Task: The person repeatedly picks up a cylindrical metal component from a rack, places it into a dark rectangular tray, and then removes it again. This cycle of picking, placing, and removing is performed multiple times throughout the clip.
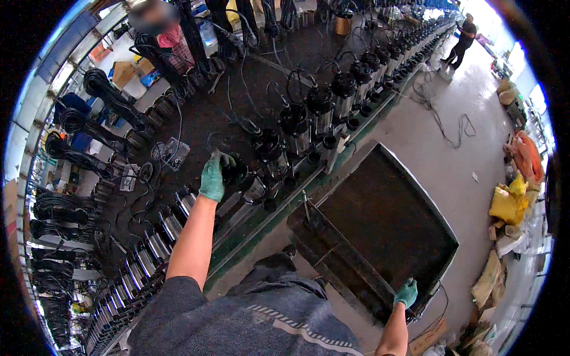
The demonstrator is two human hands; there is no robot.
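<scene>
My left hand (212, 180), in a green glove, is closed at the black top of a submersible pump (253, 188) on the dark workbench (205, 121). Its fingertips curl against the black part, and the exact grip is partly hidden. The pump has a shiny metal body and leans in the row. Far to the right, my gloved right hand (406, 293) is closed at the near end of a dark flat cart (380, 219), by its edge. More black-topped pumps (295, 127) with cables stand along the bench beyond my left hand.
Bare metal cylinders (155, 244) line the bench edge at left. Coiled black cables (89, 127) hang along the far side. A clear plastic box (172, 153) sits on the bench. Cable (442, 115) lies on the floor; yellow bags (512, 200) line the right. Two people are farther off.
</scene>
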